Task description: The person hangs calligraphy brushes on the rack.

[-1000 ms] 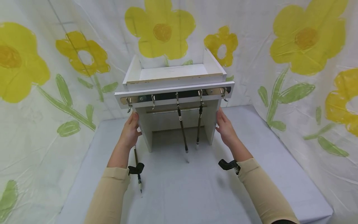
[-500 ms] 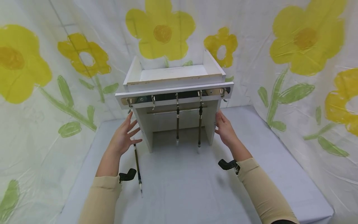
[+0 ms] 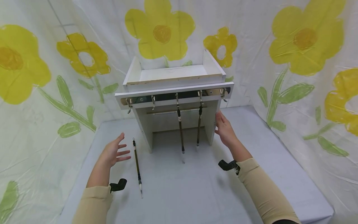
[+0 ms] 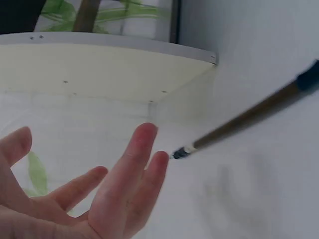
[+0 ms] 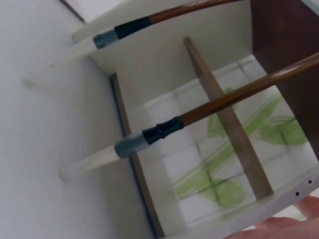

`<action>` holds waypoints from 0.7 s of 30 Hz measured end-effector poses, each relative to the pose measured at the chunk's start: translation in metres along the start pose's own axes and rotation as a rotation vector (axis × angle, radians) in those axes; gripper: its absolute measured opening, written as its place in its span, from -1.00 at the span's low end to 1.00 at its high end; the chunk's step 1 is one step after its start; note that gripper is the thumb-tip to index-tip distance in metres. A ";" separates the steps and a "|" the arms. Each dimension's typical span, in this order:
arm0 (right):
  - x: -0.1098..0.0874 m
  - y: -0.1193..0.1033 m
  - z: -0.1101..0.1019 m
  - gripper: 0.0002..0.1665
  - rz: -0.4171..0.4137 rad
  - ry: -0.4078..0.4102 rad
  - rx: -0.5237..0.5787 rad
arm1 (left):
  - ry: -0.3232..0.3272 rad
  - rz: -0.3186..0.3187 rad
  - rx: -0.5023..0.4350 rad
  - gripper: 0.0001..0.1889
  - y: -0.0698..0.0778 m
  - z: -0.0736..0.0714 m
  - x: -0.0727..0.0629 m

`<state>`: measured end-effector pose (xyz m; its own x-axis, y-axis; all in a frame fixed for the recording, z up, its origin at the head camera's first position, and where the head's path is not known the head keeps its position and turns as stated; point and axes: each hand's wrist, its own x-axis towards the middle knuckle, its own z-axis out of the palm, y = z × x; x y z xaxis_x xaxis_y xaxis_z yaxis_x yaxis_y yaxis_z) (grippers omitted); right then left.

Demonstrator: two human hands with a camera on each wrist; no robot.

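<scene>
A white wooden rack (image 3: 144, 124) with a strip of metal hooks (image 3: 165, 95) stands at the middle of the table. My right hand (image 3: 226, 129) rests against its right side panel; in the right wrist view the fingers (image 5: 281, 226) show at the panel's edge. Two calligraphy brushes hang from hooks: one from the middle, a brush (image 3: 181, 133), and one to its right, another brush (image 3: 199, 126). A third calligraphy brush (image 3: 137, 165) lies on the table left of the rack. Beside it, my left hand (image 3: 113, 151) is held with spread fingers and nothing in it.
The rack carries an open-topped tray (image 3: 173, 72) above the hooks. Behind and at both sides hangs a white curtain (image 3: 251, 46) with yellow flowers. The table (image 3: 195, 193) has a pale cloth over it.
My left hand has come off the rack's left side and moved left and down past the lying brush. The hanging brushes swing slightly. My right hand stays at the rack.
</scene>
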<state>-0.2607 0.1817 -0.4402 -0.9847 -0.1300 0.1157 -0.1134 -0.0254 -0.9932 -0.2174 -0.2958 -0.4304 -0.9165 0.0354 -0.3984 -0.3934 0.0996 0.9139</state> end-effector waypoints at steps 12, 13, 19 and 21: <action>0.000 -0.001 0.000 -0.27 0.025 -0.001 -0.008 | 0.065 -0.150 0.004 0.08 -0.042 0.002 0.014; 0.000 -0.001 -0.001 -0.27 0.025 -0.002 -0.008 | 0.075 -0.146 0.006 0.08 -0.044 0.003 0.015; 0.000 -0.002 -0.003 -0.28 0.025 -0.017 0.011 | 0.085 -0.122 0.054 -0.06 -0.053 0.005 0.019; 0.001 -0.002 -0.003 -0.29 0.025 -0.025 0.014 | 0.082 -0.120 0.060 -0.12 -0.055 0.005 0.020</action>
<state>-0.2615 0.1848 -0.4379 -0.9836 -0.1559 0.0912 -0.0866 -0.0358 -0.9956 -0.2137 -0.2955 -0.4891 -0.8668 -0.0612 -0.4948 -0.4979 0.1579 0.8527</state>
